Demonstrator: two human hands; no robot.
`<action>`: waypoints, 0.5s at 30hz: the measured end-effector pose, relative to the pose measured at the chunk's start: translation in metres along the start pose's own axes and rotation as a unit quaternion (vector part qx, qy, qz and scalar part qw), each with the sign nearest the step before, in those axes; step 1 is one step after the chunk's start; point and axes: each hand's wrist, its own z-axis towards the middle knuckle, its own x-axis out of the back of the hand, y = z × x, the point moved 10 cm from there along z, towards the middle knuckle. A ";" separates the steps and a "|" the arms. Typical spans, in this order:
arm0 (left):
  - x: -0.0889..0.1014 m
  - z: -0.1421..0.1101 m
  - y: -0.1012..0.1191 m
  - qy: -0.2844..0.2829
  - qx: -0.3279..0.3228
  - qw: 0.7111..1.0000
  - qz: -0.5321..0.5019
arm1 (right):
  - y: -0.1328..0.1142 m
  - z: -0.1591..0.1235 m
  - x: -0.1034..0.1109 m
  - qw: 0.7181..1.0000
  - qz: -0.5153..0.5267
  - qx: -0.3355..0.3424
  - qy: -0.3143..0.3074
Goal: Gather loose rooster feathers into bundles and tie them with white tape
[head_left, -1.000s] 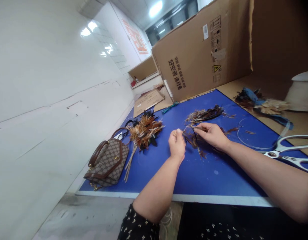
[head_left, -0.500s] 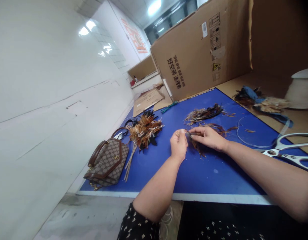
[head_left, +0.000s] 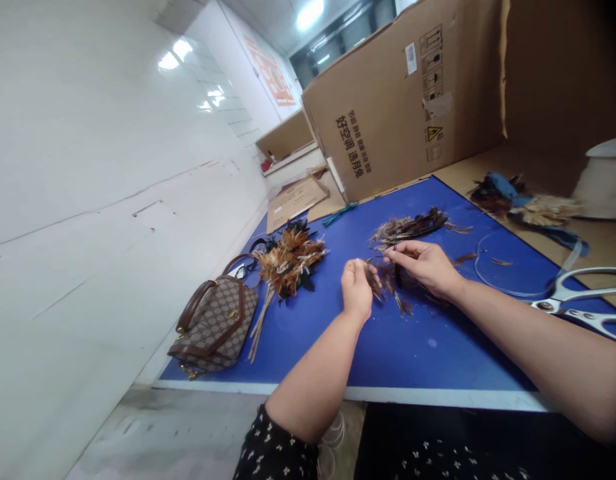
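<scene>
My left hand (head_left: 357, 288) is curled closed over the blue table top (head_left: 338, 347), pinching a small bunch of dark brown feathers (head_left: 374, 281). My right hand (head_left: 425, 265) is just to its right, fingers pinched on a dark feather out of the loose feathers (head_left: 401, 303) lying under it. A second heap of brown and black feathers (head_left: 407, 227) lies just beyond my right hand. A tied bundle of orange, tan and black feathers (head_left: 287, 260) with pale quills lies to the left of my left hand.
A brown patterned handbag (head_left: 215, 324) sits at the table's left corner. Large metal scissors (head_left: 583, 303) and a clear loop of wire (head_left: 508, 267) lie at the right. A big cardboard box (head_left: 403, 100) stands behind, with more feathers (head_left: 523, 203) and a white container (head_left: 605, 177) beside it.
My hands met half a second ago with the feathers between them; now they have parted slightly, the right hand drawing back toward the loose feathers while the left keeps its bunch.
</scene>
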 end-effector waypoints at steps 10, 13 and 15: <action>-0.014 -0.001 -0.003 -0.058 0.041 0.997 -0.042 | 0.006 0.002 -0.004 0.999 0.036 0.019 -0.004; -0.024 -0.007 -0.003 -0.088 0.038 0.993 -0.062 | 0.005 0.001 -0.005 0.999 0.037 0.020 -0.007; -0.029 -0.011 -0.004 -0.101 0.041 0.992 -0.060 | 0.004 0.000 -0.008 0.999 0.042 0.019 -0.018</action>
